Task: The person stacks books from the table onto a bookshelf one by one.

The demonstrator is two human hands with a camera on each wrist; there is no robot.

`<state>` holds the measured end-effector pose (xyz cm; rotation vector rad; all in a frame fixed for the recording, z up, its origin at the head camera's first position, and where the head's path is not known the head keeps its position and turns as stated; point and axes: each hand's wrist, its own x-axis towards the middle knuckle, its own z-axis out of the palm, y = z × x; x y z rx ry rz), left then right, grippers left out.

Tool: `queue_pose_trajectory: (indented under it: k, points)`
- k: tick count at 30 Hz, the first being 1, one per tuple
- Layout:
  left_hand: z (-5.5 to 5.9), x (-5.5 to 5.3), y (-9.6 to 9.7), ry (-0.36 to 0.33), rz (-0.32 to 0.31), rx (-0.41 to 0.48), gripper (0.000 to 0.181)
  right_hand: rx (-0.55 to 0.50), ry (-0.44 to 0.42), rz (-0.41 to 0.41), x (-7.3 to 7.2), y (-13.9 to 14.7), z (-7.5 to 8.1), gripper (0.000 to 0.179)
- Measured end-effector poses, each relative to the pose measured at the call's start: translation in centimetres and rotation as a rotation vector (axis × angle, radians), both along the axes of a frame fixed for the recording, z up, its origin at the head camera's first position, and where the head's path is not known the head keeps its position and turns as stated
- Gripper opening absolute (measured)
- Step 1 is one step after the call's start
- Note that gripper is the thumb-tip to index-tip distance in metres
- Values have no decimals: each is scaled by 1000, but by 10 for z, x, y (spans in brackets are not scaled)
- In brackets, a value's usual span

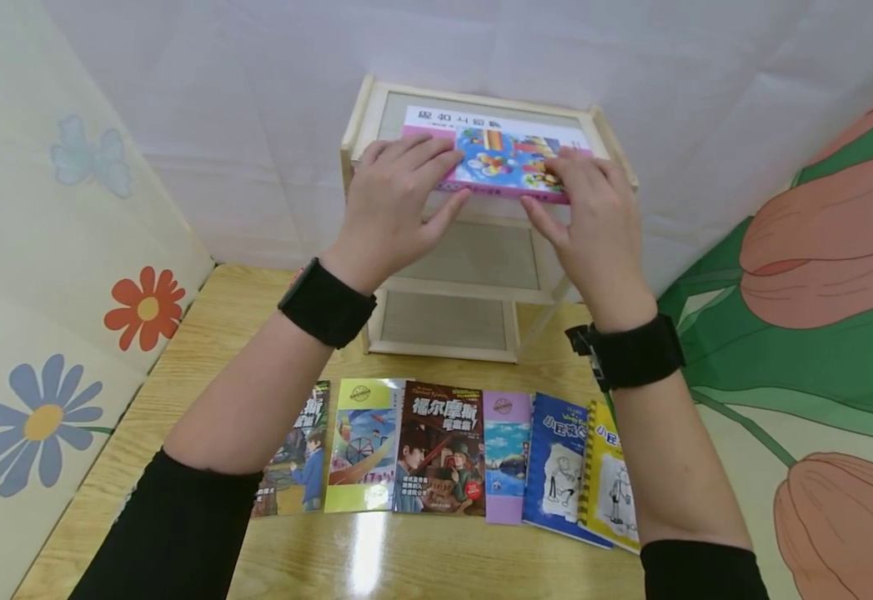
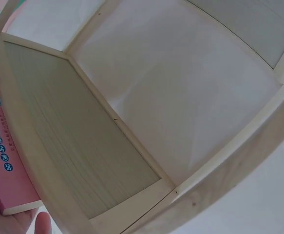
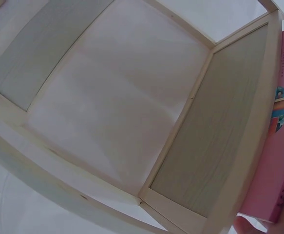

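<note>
A thick pink book [image 1: 507,162] with a blue picture and a white title band lies at the top tier of a wooden shelf [image 1: 544,294]. My left hand [image 1: 398,196] grips its left end, fingers over the cover and thumb at the near edge. At the right end my right hand [image 1: 597,212] holds it the same way. In the left wrist view, the pink book [image 2: 8,180] juts past the shelf's front bar, with part of the hand below it. The right wrist view has the book [image 3: 263,190] along the shelf's edge, with a fingertip [image 3: 244,226] beneath.
Several books lie in a row on the wooden table [image 1: 316,558] before the shelf, among them a brown comic book [image 1: 439,450], a blue book [image 1: 559,467] and a yellow spiral-bound one [image 1: 612,479]. White cloth [image 1: 256,167] hangs behind the shelf. Flower-printed panels [image 1: 819,350] flank the table.
</note>
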<state>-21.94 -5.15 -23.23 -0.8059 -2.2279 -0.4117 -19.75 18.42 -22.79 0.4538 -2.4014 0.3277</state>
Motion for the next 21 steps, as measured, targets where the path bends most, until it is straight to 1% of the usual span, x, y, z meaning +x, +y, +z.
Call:
queue_pose_trajectory:
  k: [3, 5, 12, 16, 21]
  points:
    - [2, 0, 1, -32, 44, -12, 47, -10, -32, -23, -2, 0, 0, 60]
    - [2, -1, 2, -44, 61, -12, 46, -16, -49, -31, -3, -1, 0, 61]
    - [5, -8, 5, -67, 102, -20, 44, -16, -109, -40, -10, -3, 4, 60]
    - [7, -12, 7, -102, 131, -49, 45, -3, -160, -65, -14, -6, 6, 60]
    - [11, -14, 9, -141, 159, -79, 45, 9, -194, -78, -19, -6, 8, 58]
